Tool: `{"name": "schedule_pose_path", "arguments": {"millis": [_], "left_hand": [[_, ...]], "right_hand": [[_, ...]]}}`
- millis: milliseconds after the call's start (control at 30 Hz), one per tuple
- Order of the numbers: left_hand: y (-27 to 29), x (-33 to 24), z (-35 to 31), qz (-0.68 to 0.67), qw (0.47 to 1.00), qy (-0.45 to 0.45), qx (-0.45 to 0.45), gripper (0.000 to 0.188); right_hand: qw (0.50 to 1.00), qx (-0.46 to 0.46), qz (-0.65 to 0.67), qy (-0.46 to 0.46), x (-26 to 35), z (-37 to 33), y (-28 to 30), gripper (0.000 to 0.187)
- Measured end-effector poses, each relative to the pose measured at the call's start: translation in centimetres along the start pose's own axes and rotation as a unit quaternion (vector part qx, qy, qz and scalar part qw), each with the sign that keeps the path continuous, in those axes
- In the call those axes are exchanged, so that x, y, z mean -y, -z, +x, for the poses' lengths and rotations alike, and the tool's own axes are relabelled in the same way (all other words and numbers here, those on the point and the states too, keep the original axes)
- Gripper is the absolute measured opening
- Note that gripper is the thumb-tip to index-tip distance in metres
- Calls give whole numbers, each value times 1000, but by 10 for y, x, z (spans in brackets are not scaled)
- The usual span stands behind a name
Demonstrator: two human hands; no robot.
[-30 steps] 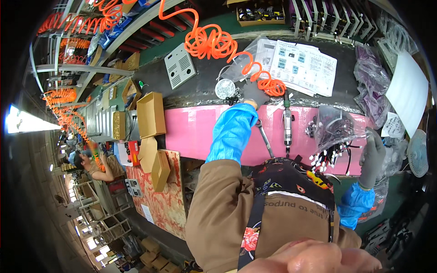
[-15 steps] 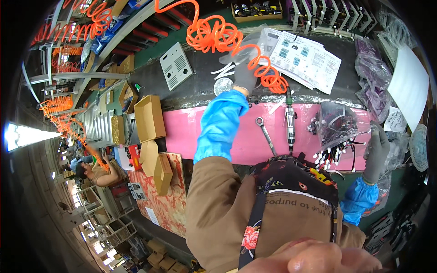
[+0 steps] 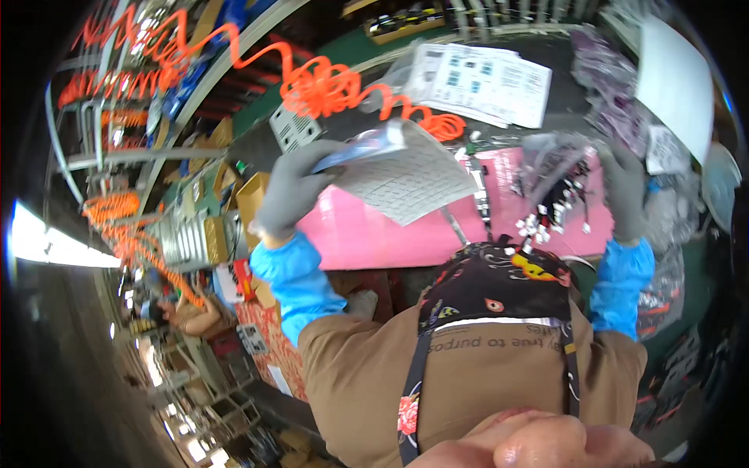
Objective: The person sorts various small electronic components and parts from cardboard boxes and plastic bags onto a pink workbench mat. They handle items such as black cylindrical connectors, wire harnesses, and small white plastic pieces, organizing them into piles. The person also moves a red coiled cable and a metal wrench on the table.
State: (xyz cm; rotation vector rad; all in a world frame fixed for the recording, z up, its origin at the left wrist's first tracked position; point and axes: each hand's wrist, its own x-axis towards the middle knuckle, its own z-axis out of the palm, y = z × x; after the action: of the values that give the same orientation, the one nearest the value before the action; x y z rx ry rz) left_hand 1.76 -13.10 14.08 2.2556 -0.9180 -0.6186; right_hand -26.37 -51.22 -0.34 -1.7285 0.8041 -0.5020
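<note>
My left hand (image 3: pixel 295 189), in a grey glove, is closed on the left end of a printed sheet (image 3: pixel 409 175). The sheet is held slanted above the pink mat (image 3: pixel 374 242), with a glossy bluish fold along its upper side. At the right, my gloved right hand (image 3: pixel 624 187) is closed at the edge of a clear plastic bag (image 3: pixel 538 160); its fingertips are partly hidden. Dark cables with white connectors (image 3: pixel 542 222) spill from the bag toward me. Between the hands lies a slim power screwdriver (image 3: pixel 479 187). A wrench (image 3: pixel 455 226) is partly covered by the sheet.
An orange coiled hose (image 3: pixel 328 90) hangs over the bench's far side. Behind it are a grey perforated panel (image 3: pixel 295 129) and printed papers (image 3: pixel 488 86). Purple wrapped parts (image 3: pixel 605 82) and a white board (image 3: pixel 675 90) stand at the right. An open cardboard box (image 3: pixel 251 199) is at the left.
My left hand has come back and left from the bench's far side and now holds the printed sheet. My right hand has shifted farther away, beside the bag.
</note>
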Motion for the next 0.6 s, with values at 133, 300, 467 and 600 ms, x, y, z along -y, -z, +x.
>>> {"name": "schedule_pose_path", "arguments": {"millis": [133,300,467,600], "left_hand": [[-51,-55,9,-221,971,-53,-70,38],[-151,-107,29,-79,968,-211,-110,57],[-216,-97,29,205,885,-317,-274,52],[-273,-88,13,271,895,-323,-147,60]], "right_hand": [[996,29,79,-1,8,2,-3,26],[979,68,126,145,-4,5,8,24],[990,8,136,45,-10,14,13,26],[997,0,74,-9,6,9,3,28]]}}
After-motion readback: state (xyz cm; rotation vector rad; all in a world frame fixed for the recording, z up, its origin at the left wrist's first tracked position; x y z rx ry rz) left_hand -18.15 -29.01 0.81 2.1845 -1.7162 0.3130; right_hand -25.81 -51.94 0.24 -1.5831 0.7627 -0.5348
